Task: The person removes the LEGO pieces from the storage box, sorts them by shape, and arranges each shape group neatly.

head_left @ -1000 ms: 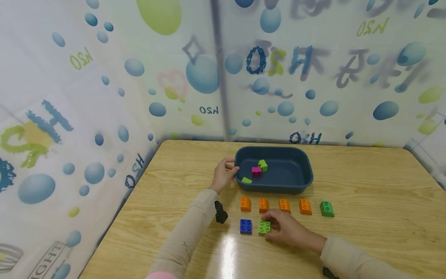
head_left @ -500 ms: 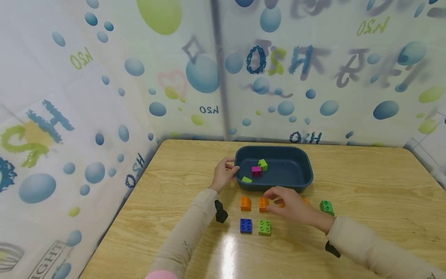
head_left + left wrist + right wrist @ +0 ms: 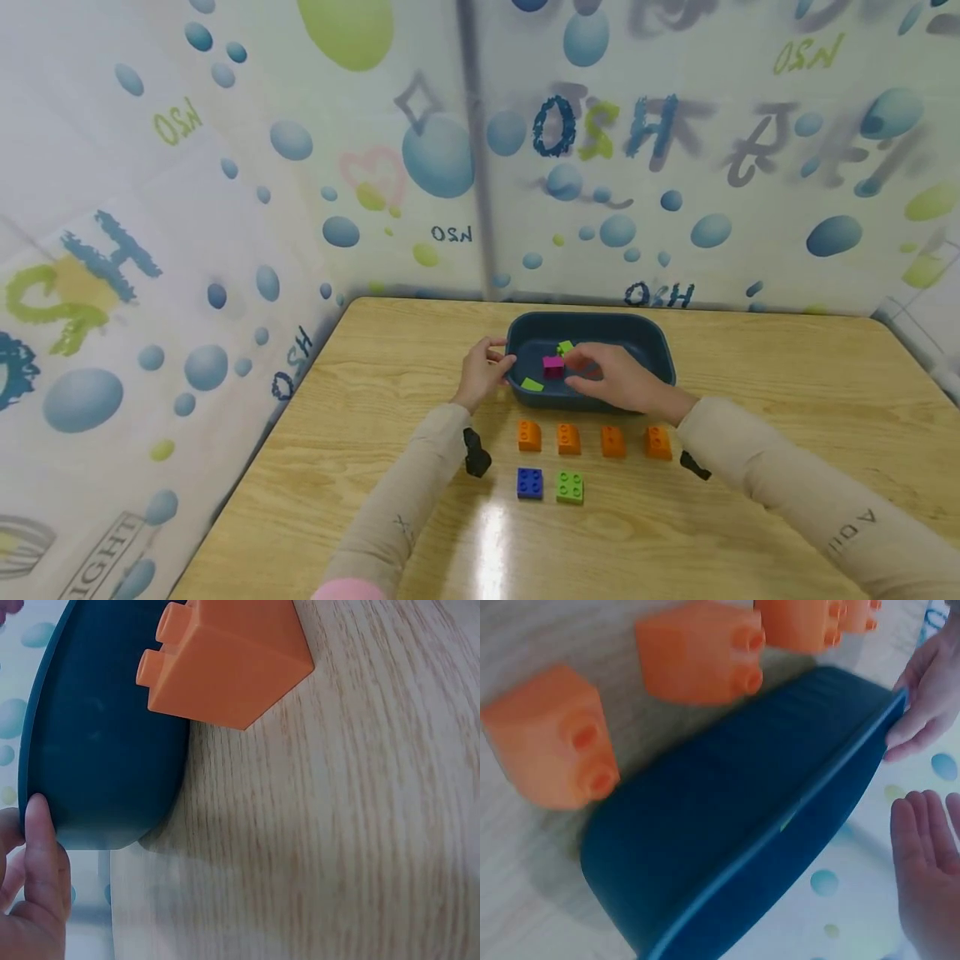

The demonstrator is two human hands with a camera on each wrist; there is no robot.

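A dark blue plastic bin (image 3: 660,362) stands at the back of the table. My left hand (image 3: 482,375) pinches its left rim, thumb at the edge; the left wrist view shows these fingers (image 3: 41,855) at the wall. Inside lie a magenta toy brick (image 3: 552,367), a lime brick (image 3: 565,347) partly covered by my right hand, and a flat-looking lime piece (image 3: 532,384). My right hand (image 3: 618,379) is over the bin, fingertips beside the magenta brick, with nothing visible in its grasp. Its fingers (image 3: 922,832) look straight in the right wrist view.
Several orange bricks (image 3: 568,439) stand in a row before the bin. Nearer lie a blue brick (image 3: 529,483) and a lime four-stud brick (image 3: 570,487). My right sleeve (image 3: 780,467) covers the row's right end. A patterned curtain (image 3: 540,167) rises behind the table.
My right hand has left the near lime brick and moved away from me, over the orange row and into the bin area. The left hand stays on the rim.
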